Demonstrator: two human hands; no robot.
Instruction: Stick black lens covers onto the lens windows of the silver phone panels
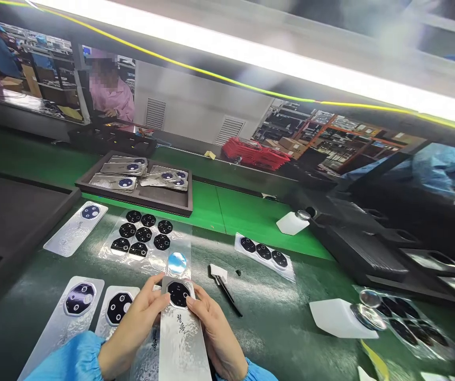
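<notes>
Silver plate (pixel 183 344) is what I see closest to me, held between both hands above the green table (pixel 267 333), its lower end running off the bottom of my view. Near its upper end lies a black disc (pixel 179 294), with dark writing below it. I have the left hand (pixel 142 315) gripping one long edge, thumb at the disc's side; the right hand (pixel 215 323) grips the opposite edge, its thumb at the disc's other side. Blue sleeves (pixel 72 357) cover both forearms.

To the left I make out two more plates (pixel 58 341), one partly behind the left hand, and another (pixel 72 233) farther back. Beyond the hands is a clear sheet (pixel 152 260) bearing black discs. To their right, tweezers (pixel 228 296) rest against a white pad (pixel 218 272), and a strip (pixel 289 272) with three discs lies farther back. Two white bottles (pixel 338 320) stand on the right, one near and one farther off. At the back, a dark tray (pixel 164 203) holds stacked plates, and beyond it I see a co-worker in pink (pixel 112 98).
</notes>
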